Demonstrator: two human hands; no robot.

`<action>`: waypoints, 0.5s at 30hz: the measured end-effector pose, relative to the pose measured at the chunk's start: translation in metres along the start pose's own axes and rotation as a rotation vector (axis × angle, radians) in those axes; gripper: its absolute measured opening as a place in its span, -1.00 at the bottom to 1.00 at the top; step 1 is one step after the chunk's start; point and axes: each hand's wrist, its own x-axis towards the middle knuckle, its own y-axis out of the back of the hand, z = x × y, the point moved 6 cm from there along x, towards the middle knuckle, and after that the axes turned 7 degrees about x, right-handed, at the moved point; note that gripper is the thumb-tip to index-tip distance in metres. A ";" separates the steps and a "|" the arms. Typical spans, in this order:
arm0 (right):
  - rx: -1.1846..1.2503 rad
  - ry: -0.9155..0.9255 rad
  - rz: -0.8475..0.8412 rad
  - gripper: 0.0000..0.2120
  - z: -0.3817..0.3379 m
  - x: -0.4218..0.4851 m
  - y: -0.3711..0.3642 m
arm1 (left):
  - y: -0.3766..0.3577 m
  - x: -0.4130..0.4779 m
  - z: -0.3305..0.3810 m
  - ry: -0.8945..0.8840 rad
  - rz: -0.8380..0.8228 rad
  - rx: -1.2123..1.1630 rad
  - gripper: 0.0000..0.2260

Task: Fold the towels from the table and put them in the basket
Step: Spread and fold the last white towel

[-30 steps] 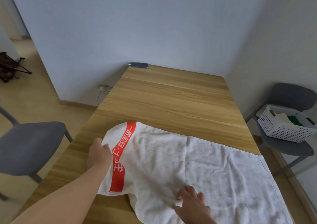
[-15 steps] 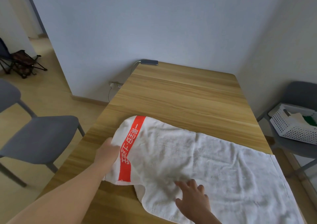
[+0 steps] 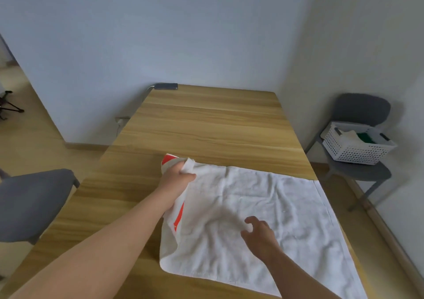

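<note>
Centrally, I see white towel (image 3: 252,207) with red stripe, spread on wooden surface (image 3: 206,126). My left hand (image 3: 176,176) grips far-left corner, fingers (image 3: 188,175) curled round bunched, lifted cloth. My right hand (image 3: 258,232) over towel's middle, fingers loosely curled, holding nothing. White basket (image 3: 353,149) on grey chair (image 3: 362,108), well right.

White towel (image 3: 252,207) with red stripe lies on table (image 3: 206,126), left end raised.
</note>
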 end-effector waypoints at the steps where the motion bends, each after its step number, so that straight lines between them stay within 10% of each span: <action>1: 0.017 -0.021 0.003 -0.63 0.008 -0.001 0.008 | -0.014 -0.004 0.010 -0.028 -0.020 0.003 -0.55; 11: 0.660 -0.221 0.168 -0.74 0.109 -0.006 0.112 | -0.189 -0.050 0.111 -0.211 -0.302 0.007 -0.56; 15: 0.790 -0.281 0.142 -0.86 0.151 -0.011 0.141 | -0.273 -0.080 0.100 -0.085 -0.685 0.105 -0.49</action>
